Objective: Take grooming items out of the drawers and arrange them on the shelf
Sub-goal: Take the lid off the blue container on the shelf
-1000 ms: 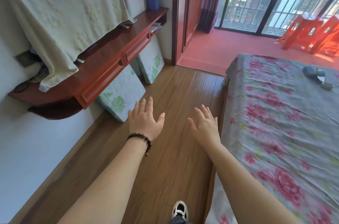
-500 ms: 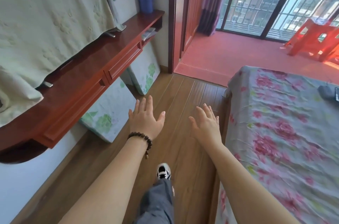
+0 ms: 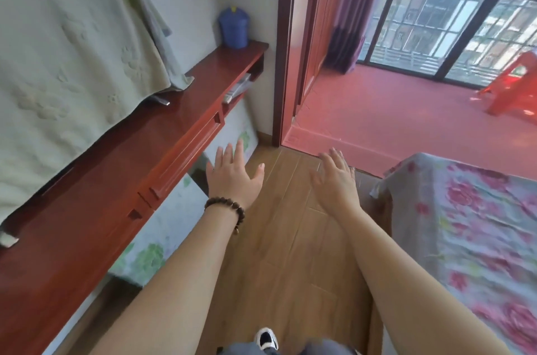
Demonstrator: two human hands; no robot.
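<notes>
A red-brown wall shelf [image 3: 122, 168] runs along the left wall, with closed drawers [image 3: 186, 157] in its front. My left hand [image 3: 232, 177], with a dark bead bracelet on its wrist, is stretched out open just right of the drawer fronts and holds nothing. My right hand [image 3: 337, 177] is also open and held out over the wood floor, apart from everything. A blue container [image 3: 234, 27] stands at the far end of the shelf. An open cubby [image 3: 241, 85] under that end holds flat papers. No grooming items are in sight.
A pale green cloth [image 3: 66, 64] drapes over something on the shelf. Flower-printed panels [image 3: 157, 238] lean against the wall below. A bed with a floral sheet [image 3: 470, 232] is at the right. Ahead, a doorway [image 3: 286, 64] opens to a red floor with a red chair [image 3: 514, 81].
I have walked forward along the shelf; the drawers and doorway are nearer. Both hands stay open and outstretched, with the left one now close beside the drawer fronts.
</notes>
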